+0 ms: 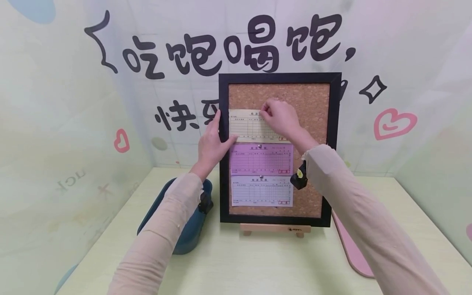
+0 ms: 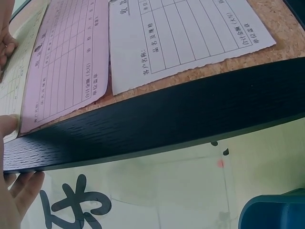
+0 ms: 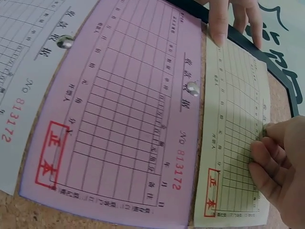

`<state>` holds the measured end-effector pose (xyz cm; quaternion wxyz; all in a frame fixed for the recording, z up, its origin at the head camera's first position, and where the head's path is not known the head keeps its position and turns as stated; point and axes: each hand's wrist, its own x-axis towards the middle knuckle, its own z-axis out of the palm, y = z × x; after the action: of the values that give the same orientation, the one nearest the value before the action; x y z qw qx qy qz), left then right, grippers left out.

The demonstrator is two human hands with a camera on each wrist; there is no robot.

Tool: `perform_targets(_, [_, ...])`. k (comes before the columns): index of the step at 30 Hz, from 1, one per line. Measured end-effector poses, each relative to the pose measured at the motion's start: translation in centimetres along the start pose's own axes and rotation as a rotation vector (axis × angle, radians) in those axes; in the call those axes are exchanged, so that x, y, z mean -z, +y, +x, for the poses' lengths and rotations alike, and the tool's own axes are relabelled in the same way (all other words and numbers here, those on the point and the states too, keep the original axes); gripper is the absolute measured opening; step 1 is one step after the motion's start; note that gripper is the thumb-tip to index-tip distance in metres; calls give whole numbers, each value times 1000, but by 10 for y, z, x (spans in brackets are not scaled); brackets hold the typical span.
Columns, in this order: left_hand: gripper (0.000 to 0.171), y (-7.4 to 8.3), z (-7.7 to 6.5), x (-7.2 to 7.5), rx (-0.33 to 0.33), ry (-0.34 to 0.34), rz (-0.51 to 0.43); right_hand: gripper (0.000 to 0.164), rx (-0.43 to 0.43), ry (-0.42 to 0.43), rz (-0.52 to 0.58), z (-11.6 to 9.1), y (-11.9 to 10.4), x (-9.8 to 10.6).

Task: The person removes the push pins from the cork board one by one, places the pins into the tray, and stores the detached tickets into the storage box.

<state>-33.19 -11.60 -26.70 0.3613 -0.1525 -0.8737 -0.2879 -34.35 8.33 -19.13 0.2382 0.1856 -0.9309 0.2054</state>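
Note:
A black-framed cork board (image 1: 309, 123) stands upright, bearing a yellow receipt slip (image 1: 241, 127) above a pink slip (image 1: 243, 159) and a white slip (image 1: 243, 192). The pink and white slips each have a silver thumbtack (image 3: 193, 88) at the top middle. My left hand (image 1: 213, 145) grips the board's left edge, its thumb pressing the yellow slip's lower left corner and its fingers behind the frame. At the yellow slip's top middle, my right hand (image 1: 281, 116) pinches a small thing, mostly hidden by the fingertips, that looks like a thumbtack.
A small wooden easel (image 1: 274, 228) supports the board on the pale table (image 1: 258, 262). To its left stands a blue bin (image 1: 189, 233), partly behind my left forearm. A pink board (image 1: 355, 254) lies at the right. A printed backdrop (image 1: 177, 24) hangs behind.

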Motion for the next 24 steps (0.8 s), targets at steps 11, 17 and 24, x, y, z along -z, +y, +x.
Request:
perform_targets(11, [81,1,1,0,-4,2,-10,16,17,-9,-15,-2,2,1])
perform_targets(17, [82,1,1,0,2,14,-33,15,32,-55,52,-2,5,4])
perform_targets(24, [81,-2,0,-2,17,50,-52,12,54,-84,181,-9,11,3])
